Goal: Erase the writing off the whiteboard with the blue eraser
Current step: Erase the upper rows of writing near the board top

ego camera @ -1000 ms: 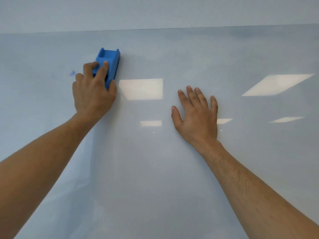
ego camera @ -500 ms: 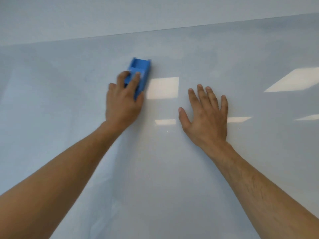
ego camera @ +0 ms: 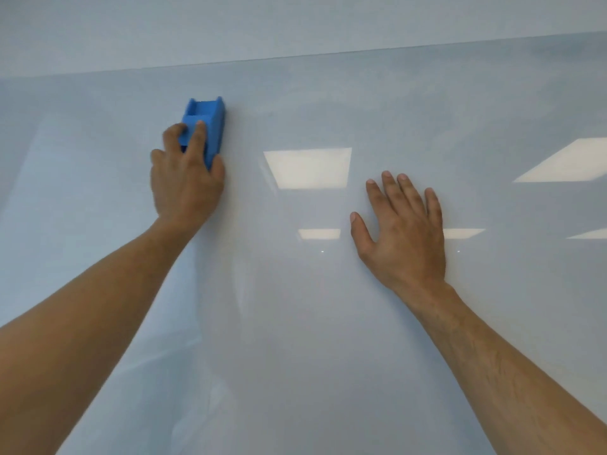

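- The blue eraser is pressed against the whiteboard, in the upper left part of the view, a little below the board's top edge.
- It is set almost upright, its top leaning slightly to the right, and a grooved recess is seen along its back.
- Its lower half is covered by the left hand; its upper half is left in plain sight.
- The left grip is clamped on the eraser: two fingers are curled over its back into the groove, and the thumb is laid against its lower right side.
- The right hand is laid flat on the board, well apart from the eraser, to the right and lower down.
- The right grip is held apart: the fingers are kept straight and slightly spread, the thumb is set out to the left, and nothing is held.
- Both bare forearms are stretched up from the lower corners of the view.
- No clear writing is made out on the glossy board; only faint smudging can be seen near its top.
- Bright rectangular reflections of ceiling lights are seen between the two hands and to the right of the right hand.
- A plain pale wall is seen above the board's top edge.
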Available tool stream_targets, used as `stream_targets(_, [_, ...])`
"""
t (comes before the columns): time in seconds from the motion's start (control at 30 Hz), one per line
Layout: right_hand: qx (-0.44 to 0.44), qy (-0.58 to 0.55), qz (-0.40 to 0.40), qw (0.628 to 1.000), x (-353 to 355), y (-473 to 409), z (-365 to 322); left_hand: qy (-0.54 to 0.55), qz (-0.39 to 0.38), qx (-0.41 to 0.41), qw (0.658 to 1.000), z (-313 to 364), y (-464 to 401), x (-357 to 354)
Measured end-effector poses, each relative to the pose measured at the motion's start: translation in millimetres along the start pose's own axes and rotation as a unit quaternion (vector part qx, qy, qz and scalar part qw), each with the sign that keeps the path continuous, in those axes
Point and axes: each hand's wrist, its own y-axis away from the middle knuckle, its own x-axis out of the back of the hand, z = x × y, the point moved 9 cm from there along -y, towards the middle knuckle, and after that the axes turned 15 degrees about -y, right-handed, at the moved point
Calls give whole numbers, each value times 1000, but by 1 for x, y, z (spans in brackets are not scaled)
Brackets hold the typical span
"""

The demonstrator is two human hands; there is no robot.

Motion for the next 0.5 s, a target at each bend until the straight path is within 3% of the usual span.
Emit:
stream_targets(0.1, [-1, 5, 1, 1000, -1, 0, -1, -7, -13, 80, 997, -43, 0, -7])
stream_targets(0.27, [-1, 10, 7, 1000, -1, 1, -4, 6, -19, 112, 993, -42, -1, -4])
stream_targets(0.33, [1, 8, 6, 1000, -1, 0, -5, 15, -24, 94, 995, -24, -2, -2])
stream_targets(0.5, [0, 4, 12, 1000, -1, 1, -6, 41, -19, -40, 998, 51, 4, 9])
